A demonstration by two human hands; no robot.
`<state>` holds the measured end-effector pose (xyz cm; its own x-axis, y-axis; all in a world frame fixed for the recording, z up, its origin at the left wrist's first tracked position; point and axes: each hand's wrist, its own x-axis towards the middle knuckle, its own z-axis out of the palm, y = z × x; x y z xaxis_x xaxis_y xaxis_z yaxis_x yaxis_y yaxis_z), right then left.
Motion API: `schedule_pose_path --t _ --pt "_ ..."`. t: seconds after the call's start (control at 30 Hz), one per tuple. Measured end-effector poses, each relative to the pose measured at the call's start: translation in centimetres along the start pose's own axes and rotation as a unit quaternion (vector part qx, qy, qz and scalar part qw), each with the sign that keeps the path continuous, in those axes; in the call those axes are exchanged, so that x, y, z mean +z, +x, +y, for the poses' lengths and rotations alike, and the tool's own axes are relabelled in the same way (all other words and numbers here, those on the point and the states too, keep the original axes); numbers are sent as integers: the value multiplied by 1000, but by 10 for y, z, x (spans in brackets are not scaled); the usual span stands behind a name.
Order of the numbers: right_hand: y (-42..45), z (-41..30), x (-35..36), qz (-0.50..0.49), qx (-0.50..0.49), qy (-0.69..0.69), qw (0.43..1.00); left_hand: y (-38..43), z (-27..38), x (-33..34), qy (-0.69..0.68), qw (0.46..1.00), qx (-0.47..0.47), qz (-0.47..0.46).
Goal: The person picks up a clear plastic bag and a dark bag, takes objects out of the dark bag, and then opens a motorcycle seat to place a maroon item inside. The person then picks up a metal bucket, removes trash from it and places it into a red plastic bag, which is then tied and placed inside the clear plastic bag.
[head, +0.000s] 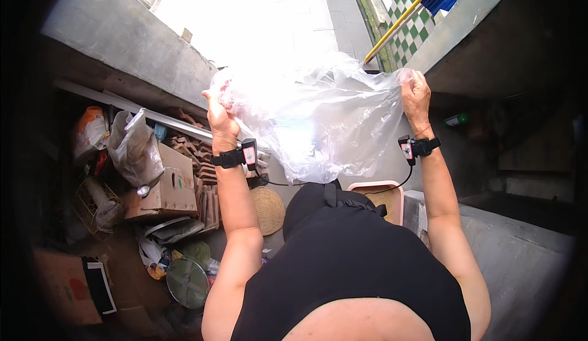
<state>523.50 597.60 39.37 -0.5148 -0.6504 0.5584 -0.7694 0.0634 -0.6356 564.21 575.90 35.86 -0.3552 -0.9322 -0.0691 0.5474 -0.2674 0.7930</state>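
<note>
A large sheet or bag of clear plastic film [349, 120] hangs spread between my two hands, in front of my body. My left hand [222, 116] is at its left upper edge, with gathered film at the fingers; the thumb sticks out to the left and the fingers are partly hidden by the film. At the right upper corner, my right hand [416, 96] is closed on bunched film. The film is wrinkled, and bright light washes out its left and middle part. Each wrist bears a black strap with a small device and a cable.
On the left stand a cardboard box [177, 180], stacked clay roof tiles [206, 198] and a plastic bag [131, 148]. A round woven mat [267, 210] and a pink-rimmed tray [401, 205] lie low near my legs. A yellow pole [404, 17] leans ahead right, beside a concrete wall [464, 24].
</note>
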Motion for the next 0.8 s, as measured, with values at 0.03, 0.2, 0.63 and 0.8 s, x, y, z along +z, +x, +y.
schedule_pose_path --t 0.03,0.2,0.63,0.8 --pt "20 11 4 -6 47 60 997 13 3 60 -4 992 -19 125" --pt "102 23 35 -72 208 338 915 130 -15 6 -135 968 -76 -195" --pt "341 80 246 -461 -236 -51 854 340 14 161 191 975 -111 -13" --pt "396 116 384 -599 -167 93 778 413 29 171 231 967 -31 104"
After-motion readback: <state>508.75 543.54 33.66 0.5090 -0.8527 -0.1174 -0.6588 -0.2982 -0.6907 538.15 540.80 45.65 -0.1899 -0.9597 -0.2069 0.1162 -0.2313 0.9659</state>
